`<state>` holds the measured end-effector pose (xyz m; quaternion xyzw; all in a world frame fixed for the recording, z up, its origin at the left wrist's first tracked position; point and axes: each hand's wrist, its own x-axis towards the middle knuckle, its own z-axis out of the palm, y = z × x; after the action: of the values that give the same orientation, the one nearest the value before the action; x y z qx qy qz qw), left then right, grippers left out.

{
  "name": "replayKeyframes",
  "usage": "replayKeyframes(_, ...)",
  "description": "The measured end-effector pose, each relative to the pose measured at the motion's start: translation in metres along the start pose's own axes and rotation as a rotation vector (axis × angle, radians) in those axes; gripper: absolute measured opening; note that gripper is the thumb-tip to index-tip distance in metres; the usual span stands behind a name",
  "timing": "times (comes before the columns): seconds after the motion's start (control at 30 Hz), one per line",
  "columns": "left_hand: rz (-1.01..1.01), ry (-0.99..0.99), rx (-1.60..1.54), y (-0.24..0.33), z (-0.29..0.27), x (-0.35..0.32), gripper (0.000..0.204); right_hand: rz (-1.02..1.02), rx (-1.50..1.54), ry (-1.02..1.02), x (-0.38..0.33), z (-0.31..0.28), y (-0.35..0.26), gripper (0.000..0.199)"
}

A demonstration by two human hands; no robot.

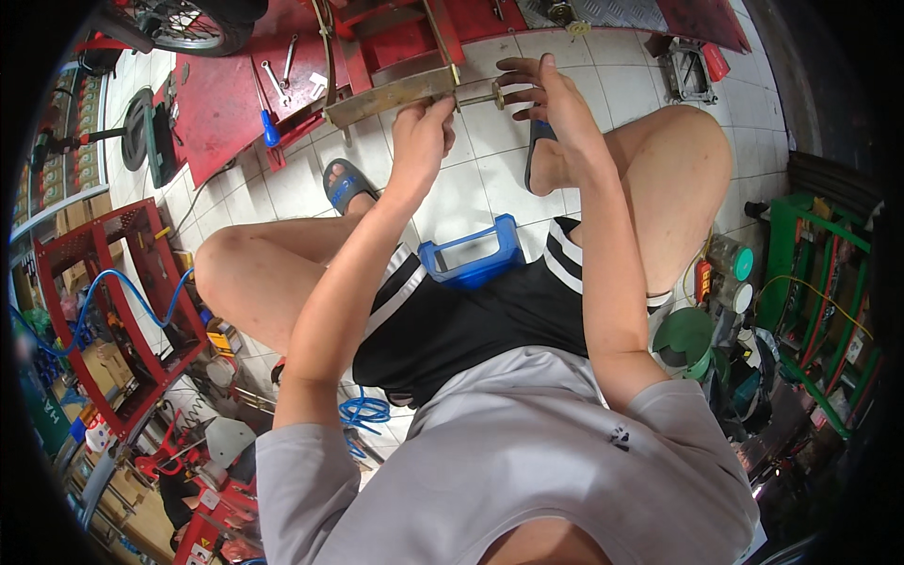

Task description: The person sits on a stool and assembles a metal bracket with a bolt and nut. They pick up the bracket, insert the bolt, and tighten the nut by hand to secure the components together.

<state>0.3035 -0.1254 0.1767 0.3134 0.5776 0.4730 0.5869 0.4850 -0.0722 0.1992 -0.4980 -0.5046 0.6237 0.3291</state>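
Note:
I sit low with knees apart over a white tiled floor. My left hand (422,132) grips the near end of a long brass-coloured metal bar (386,97) that juts from a red lift platform (226,104). My right hand (544,94) is closed around a small bolt-like fitting (482,97) sticking out of that bar's end, fingers partly spread. Both forearms reach forward from the lower edge.
A blue plastic stool (471,252) is under me. Wrenches (281,75) and a blue-handled screwdriver (270,127) lie on the red platform. A red tool rack (113,301) with a blue air hose stands left; green shelving (819,311) and a green can (686,334) stand right. A wheel (184,24) is top left.

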Motion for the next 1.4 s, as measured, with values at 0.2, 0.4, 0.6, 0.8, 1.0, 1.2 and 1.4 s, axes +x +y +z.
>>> replayKeyframes(0.2, -0.008, 0.041, 0.005, 0.002, 0.002, -0.003, 0.021, -0.014, -0.007, 0.001, -0.002, 0.002, -0.002, 0.058)
replayKeyframes(0.4, 0.043, -0.008, 0.219, -0.002, -0.009, 0.007, 0.019, -0.004, -0.011, -0.004, -0.002, 0.003, -0.005, 0.056)
replayKeyframes(0.6, 0.060, 0.028, 0.178, -0.001, 0.000, 0.000, 0.021, 0.010, -0.013, -0.010, -0.001, 0.001, -0.001, 0.054)
replayKeyframes(0.8, 0.390, 0.079, 0.564, 0.002, -0.003, 0.001, 0.028, -0.004, -0.015, -0.038, 0.000, 0.004, 0.001, 0.053)
replayKeyframes(1.0, 0.265, 0.107, 0.344, -0.011, -0.001, 0.001, 0.035, 0.023, -0.025, -0.051, 0.001, 0.004, -0.001, 0.060)
replayKeyframes(1.2, 0.238, 0.112, 0.357, -0.010, -0.002, 0.002, 0.031, 0.015, -0.011, -0.058, 0.001, 0.002, 0.001, 0.060)
replayKeyframes(1.4, 0.186, 0.089, 0.297, -0.010, 0.000, 0.000, 0.029, -0.081, 0.009, -0.032, 0.002, 0.004, 0.002, 0.066)
